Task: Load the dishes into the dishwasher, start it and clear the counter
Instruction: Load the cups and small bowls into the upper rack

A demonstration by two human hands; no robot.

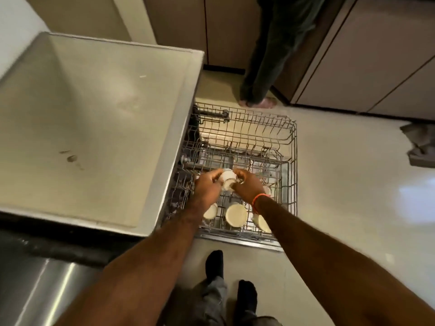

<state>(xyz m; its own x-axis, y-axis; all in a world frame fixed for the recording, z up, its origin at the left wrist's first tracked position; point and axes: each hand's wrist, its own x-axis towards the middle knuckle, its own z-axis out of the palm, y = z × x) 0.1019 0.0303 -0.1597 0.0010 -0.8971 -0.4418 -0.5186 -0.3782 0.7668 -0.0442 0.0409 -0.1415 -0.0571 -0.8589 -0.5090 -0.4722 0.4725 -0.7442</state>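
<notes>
The dishwasher's wire rack (292, 165) is pulled out over the floor, beside the counter's end. Both hands meet above its middle. My left hand (208, 184) grips a small white cup (228, 176) from the left. My right hand (247, 184) pinches the same cup from the right, an orange band on its wrist. Three white bowls stand in the rack's near row: one under my left forearm (210, 211), one in the middle (236, 214), one under my right forearm (262, 223). More white dishes behind my right hand are mostly hidden.
The pale counter (94, 125) fills the left side, with a small dark smudge (71, 158). A steel surface (47, 285) lies at the lower left. Another person's legs (259, 85) stand beyond the rack. A grey cloth (421, 147) lies on the floor, right. My feet (214, 262) stand before the rack.
</notes>
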